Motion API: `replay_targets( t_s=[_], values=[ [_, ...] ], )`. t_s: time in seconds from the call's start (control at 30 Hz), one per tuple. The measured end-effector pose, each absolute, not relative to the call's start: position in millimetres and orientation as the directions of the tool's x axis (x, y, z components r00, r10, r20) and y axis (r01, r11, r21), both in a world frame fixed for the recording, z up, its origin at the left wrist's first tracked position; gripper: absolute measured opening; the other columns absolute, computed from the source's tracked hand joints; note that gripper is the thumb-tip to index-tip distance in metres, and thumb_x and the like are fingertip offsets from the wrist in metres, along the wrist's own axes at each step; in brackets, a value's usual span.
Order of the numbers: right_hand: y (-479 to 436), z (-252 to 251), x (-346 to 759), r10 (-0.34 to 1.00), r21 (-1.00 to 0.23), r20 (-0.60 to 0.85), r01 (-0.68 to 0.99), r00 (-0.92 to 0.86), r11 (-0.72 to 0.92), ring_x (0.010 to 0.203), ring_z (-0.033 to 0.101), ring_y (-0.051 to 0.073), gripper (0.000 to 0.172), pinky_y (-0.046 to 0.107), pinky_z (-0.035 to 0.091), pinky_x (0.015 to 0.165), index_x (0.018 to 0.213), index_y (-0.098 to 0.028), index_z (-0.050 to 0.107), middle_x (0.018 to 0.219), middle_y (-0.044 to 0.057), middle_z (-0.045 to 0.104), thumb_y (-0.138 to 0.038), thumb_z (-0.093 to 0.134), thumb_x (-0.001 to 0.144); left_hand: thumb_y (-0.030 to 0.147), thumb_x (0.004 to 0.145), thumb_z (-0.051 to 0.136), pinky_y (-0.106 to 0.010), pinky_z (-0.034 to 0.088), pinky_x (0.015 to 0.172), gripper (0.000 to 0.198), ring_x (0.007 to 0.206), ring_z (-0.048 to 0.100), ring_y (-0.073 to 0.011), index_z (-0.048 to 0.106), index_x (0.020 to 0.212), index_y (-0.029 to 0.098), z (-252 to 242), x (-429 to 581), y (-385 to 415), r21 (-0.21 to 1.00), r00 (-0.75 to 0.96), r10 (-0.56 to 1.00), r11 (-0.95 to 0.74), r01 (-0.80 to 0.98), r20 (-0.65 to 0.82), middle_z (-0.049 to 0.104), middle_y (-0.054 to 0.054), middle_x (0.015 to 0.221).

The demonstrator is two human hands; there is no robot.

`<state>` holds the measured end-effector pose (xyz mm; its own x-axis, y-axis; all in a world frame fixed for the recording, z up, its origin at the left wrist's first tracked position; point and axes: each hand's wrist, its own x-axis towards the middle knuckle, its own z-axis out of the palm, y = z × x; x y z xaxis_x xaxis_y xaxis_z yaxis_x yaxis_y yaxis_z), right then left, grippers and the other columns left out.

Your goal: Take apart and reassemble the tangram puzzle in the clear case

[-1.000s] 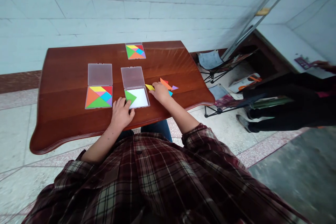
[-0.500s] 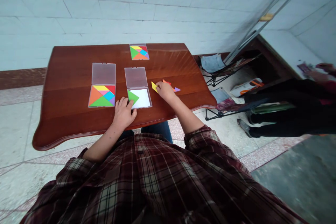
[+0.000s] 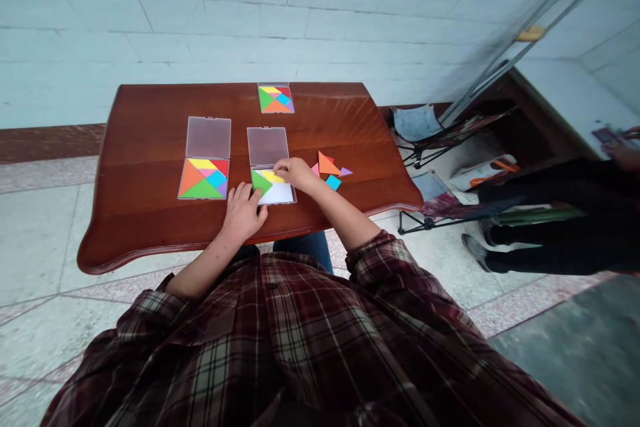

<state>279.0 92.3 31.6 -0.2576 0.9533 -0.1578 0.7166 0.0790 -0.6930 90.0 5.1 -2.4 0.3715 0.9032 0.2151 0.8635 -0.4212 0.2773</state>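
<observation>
Right hand (image 3: pixel 296 173) has its grip pinched on the yellow parallelogram (image 3: pixel 271 176), right by the green triangle (image 3: pixel 261 182) in the open tangram case (image 3: pixel 280 196). Left hand (image 3: pixel 241 213)'s loosely spread at the case's left edge.

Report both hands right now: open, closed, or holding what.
Left hand: open, resting at the green triangle.
Right hand: closed, pinching the yellow piece.
</observation>
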Motion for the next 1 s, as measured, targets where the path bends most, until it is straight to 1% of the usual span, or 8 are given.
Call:
replay_targets(
  t_s=[0.1,0.2,0.3,0.47,0.57,0.67,0.83,1.0],
  values=[
    [97,33,272,0.954,-0.571,-0.131,0.807,-0.271,0.151,0.077,0.058,0.013,0.018,0.023,0.040,0.072,0.087,-0.017,0.068,0.084,0.001,0.068,-0.014,0.051,0.084,0.033,0.087,0.044,-0.052,0.033,0.107,0.042,0.128,0.042,-0.0366,0.060,0.121,0.014,-2,90,5,0.298,0.369,0.905,-0.420,0.857,0.212,0.053,-0.018,0.126],
    [100,34,266,0.951,-0.444,-0.122,0.873,-0.283,0.203,0.086,0.059,0.016,0.022,0.026,0.041,0.077,0.094,-0.018,0.070,0.096,0.004,0.069,-0.015,0.049,0.087,0.033,0.087,0.045,-0.052,0.033,0.107,0.041,0.128,0.043,-0.0361,0.060,0.121,0.015,-2,90,5,0.290,0.368,0.905,-0.419,0.860,0.214,0.054,-0.018,0.127],
    [95,34,265,0.960,-0.366,-0.106,0.908,-0.261,0.206,0.093,0.059,0.019,0.023,0.028,0.042,0.079,0.102,-0.018,0.068,0.104,0.007,0.067,-0.018,0.049,0.089,0.033,0.087,0.045,-0.052,0.033,0.108,0.042,0.129,0.043,-0.0357,0.060,0.121,0.015,-2,90,5,0.279,0.369,0.904,-0.419,0.864,0.216,0.054,-0.018,0.127],
    [82,34,269,0.964,-0.319,-0.096,0.925,-0.248,0.206,0.100,0.059,0.021,0.023,0.030,0.044,0.082,0.109,-0.019,0.065,0.113,0.009,0.065,-0.021,0.052,0.090,0.033,0.087,0.045,-0.052,0.032,0.108,0.041,0.130,0.042,-0.0358,0.060,0.121,0.015,-2,90,4,0.309,0.365,0.907,-0.415,0.856,0.209,0.053,-0.017,0.128],
    [80,34,267,0.958,-0.265,-0.130,0.940,-0.256,0.216,0.101,0.059,0.022,0.023,0.030,0.045,0.080,0.108,-0.018,0.066,0.112,0.011,0.065,-0.023,0.050,0.092,0.033,0.087,0.045,-0.053,0.032,0.108,0.041,0.130,0.041,-0.0368,0.061,0.121,0.014,-2,90,4,0.314,0.363,0.908,-0.413,0.855,0.208,0.053,-0.018,0.128],
    [81,34,262,0.955,-0.226,-0.145,0.948,-0.260,0.224,0.101,0.060,0.021,0.024,0.030,0.045,0.079,0.107,-0.018,0.066,0.111,0.010,0.066,-0.024,0.046,0.094,0.033,0.088,0.044,-0.052,0.032,0.109,0.042,0.130,0.042,-0.0360,0.060,0.121,0.014,-2,90,4,0.289,0.366,0.908,-0.413,0.864,0.203,0.053,-0.018,0.128],
    [77,36,264,0.956,-0.223,-0.151,0.951,-0.252,0.215,0.104,0.060,0.021,0.026,0.030,0.046,0.081,0.113,-0.019,0.063,0.116,0.008,0.065,-0.029,0.049,0.094,0.034,0.088,0.045,-0.051,0.031,0.110,0.043,0.130,0.042,-0.0354,0.060,0.123,0.013,-3,89,4,0.279,0.370,0.908,-0.414,0.867,0.199,0.052,-0.018,0.129],
    [76,36,269,0.944,-0.188,-0.172,0.950,-0.283,0.250,0.104,0.060,0.021,0.030,0.030,0.046,0.081,0.118,-0.020,0.063,0.116,0.009,0.064,-0.022,0.046,0.094,0.034,0.088,0.044,-0.052,0.031,0.110,0.043,0.130,0.042,-0.0359,0.060,0.122,0.013,-4,90,4,0.285,0.365,0.908,-0.412,0.866,0.203,0.052,-0.019,0.130]
  ],
)
